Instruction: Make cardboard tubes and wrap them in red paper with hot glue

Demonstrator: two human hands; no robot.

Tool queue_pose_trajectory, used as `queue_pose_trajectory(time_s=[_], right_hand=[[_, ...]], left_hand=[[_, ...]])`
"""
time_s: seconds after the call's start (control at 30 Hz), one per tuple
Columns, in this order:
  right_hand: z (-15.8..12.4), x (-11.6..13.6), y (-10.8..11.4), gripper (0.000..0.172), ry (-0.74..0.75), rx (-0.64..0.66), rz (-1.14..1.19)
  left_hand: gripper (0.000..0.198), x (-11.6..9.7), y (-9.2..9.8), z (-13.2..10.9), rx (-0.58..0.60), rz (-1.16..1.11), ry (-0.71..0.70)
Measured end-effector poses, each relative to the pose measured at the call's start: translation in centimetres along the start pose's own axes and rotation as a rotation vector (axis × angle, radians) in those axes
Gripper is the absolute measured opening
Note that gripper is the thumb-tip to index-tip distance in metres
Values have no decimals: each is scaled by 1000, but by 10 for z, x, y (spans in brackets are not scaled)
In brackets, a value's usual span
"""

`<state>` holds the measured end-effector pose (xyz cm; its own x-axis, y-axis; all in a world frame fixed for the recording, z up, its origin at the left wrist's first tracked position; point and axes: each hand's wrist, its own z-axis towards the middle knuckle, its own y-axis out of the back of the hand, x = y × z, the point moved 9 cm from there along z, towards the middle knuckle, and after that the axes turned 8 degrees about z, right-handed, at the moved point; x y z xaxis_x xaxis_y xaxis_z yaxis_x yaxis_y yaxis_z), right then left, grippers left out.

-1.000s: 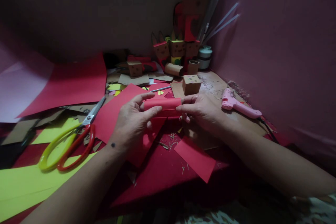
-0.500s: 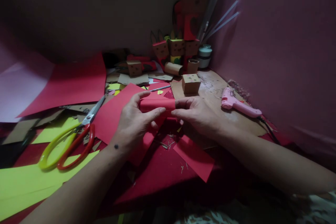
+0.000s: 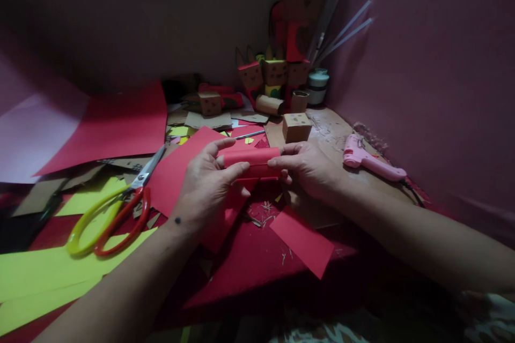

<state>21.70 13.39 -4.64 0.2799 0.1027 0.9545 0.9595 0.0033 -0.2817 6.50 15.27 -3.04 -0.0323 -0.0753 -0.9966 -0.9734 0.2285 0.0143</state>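
A red paper roll [image 3: 252,157] lies level between my two hands, above the table. My left hand [image 3: 211,171] grips its left end, thumb along the near side and fingers behind. At the right end, my right hand [image 3: 308,169] pinches the roll between thumb and fingers near a seam line. Whether a core sits inside the roll is hidden. Below my hands are a large red paper sheet [image 3: 177,171] and a cut red paper strip [image 3: 303,241]. Beyond my right hand stands a small cardboard box with a drawn face [image 3: 296,127].
Scissors with yellow and red handles [image 3: 120,209] lie at left on yellow paper [image 3: 36,273]. A pink glue gun [image 3: 372,163] rests on the right. Several cardboard figures [image 3: 276,72], a bare cardboard tube [image 3: 269,105] and a teal-lidded jar [image 3: 317,86] stand at the back.
The red roll has shifted slightly right in my hands, and more of its right end shows. My right fingers have moved a little along it. The whole view has shifted slightly.
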Motion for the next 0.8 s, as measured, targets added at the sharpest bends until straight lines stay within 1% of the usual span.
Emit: queue_pose_trajectory(time_s=[0.03,0.1,0.23,0.3,0.43,0.53,0.63,0.7,0.8], right_hand=[[0,-1,-1,7,-3,10,21],[0,-4,-5,11,-33,21,58],[1,-8,-7,21,-76,-25,70],[3,-8,-4,20,-72,-39,57],[10,-9,0,12,-65,28,81],[12,-9,5,9,-47,61,106],[12,-7,7,7,-19,73,135],[11,-6,7,6,-11,87,154],[8,-7,1,15,-16,131,159]], left_hand=[[57,0,-1,0,1,4,-5],[55,-1,-1,-1,-3,13,-22],[53,-2,-4,-2,13,17,-41],[54,-2,-4,-1,31,14,-32],[57,-5,-4,3,105,15,-47],[61,-8,-5,5,176,-45,-47],[63,-8,-7,5,204,-115,-12],[62,-7,-8,4,200,-124,4],[58,-3,-8,4,149,-99,12]])
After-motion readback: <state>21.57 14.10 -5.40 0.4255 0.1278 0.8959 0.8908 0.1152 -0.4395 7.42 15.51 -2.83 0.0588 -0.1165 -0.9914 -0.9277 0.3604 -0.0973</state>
